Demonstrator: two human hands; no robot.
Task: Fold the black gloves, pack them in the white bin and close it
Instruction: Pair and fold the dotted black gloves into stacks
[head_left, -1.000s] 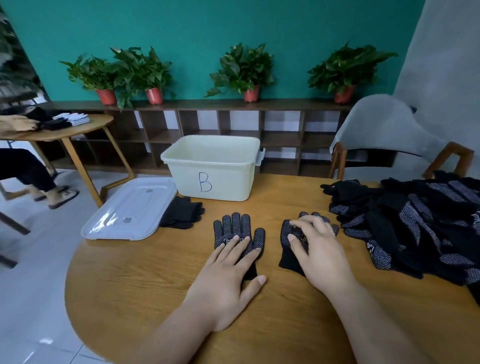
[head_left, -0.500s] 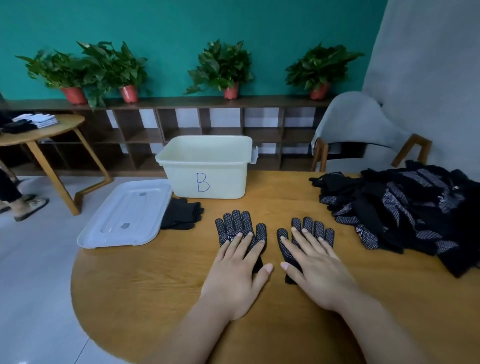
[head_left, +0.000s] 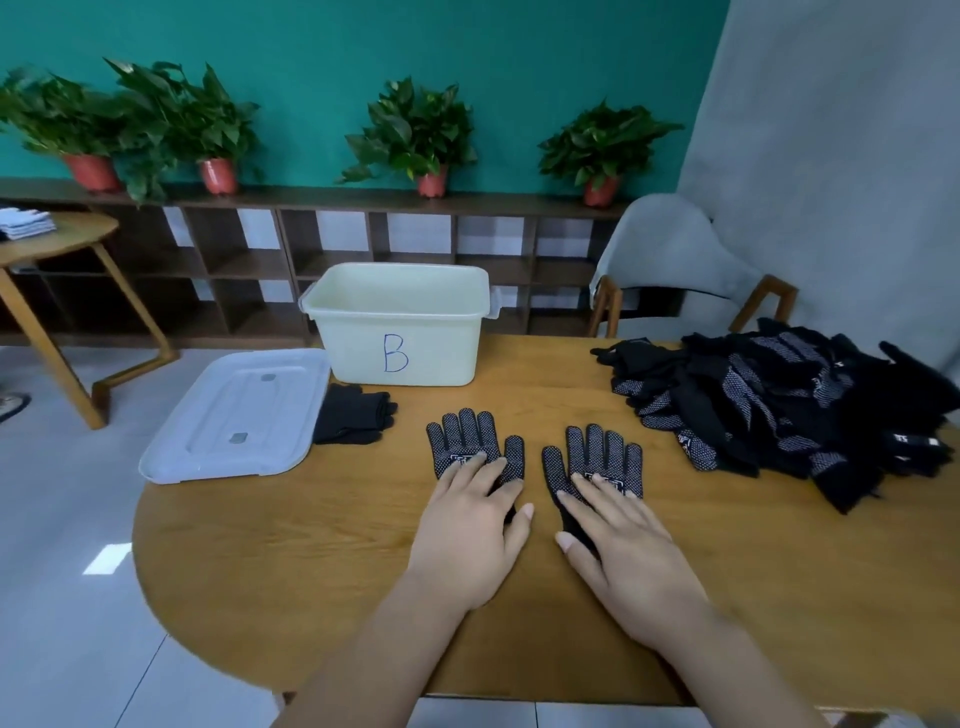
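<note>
Both hands have slid back toward the cuffs since half a second ago, baring more of the 2 gloves' dotted fingers; the right glove, bunched under the fingers 1 second ago, now lies flat.

At the left edge of the round wooden table (head_left: 260, 571) the bin's lid (head_left: 239, 415) lies off and flat; just beside it sits 1 dark folded bundle of gloves (head_left: 353, 421), not yet packed; behind that stands the white bin (head_left: 400, 332), marked B, open, with nothing visible inside from this angle.

In the middle, the left glove (head_left: 462, 436) lies palm-dots up with the left hand (head_left: 467, 540) resting flat on its lower half, fingers straight and close together, gripping nothing; just beside it, apart by a narrow strip of table, the right glove (head_left: 592, 452) lies the same way under the right hand (head_left: 634, 561), also flat and holding nothing.

Far right, a large loose pile of black gloves (head_left: 769, 400) waits.

I judge the step to be smoothing a pair before folding, early in the task; the next move calls for laying 1 glove squarely on the other, edges matched, then folding without the knit shifting.
</note>
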